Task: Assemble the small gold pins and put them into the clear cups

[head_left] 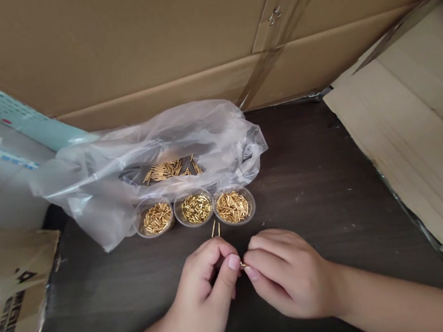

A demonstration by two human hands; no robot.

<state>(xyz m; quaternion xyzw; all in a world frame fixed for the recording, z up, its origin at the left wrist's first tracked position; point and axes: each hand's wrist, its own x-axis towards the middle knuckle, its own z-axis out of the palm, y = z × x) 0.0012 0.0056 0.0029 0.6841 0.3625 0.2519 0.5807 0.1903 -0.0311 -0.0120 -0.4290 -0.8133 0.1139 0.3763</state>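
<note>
My left hand [209,288] and my right hand [288,272] meet fingertip to fingertip low in the view. Between them shows a tiny brass-coloured piece [242,265], pinched from both sides and mostly covered by the fingers. Two thin gold pins [215,228] point up just beyond my left hand; their lower ends are hidden. Past them stand three round clear cups in a row, the left cup [154,217], middle cup [193,208] and right cup [234,205], each filled with small gold metal pieces.
Behind the cups, a crumpled clear plastic bag [216,128] holds longer gold pins [168,169]. Cardboard [146,39] rises at the back, with more cardboard [417,122] at the right and a torn printed box [13,299] at the left. The tabletop [309,175] is dark.
</note>
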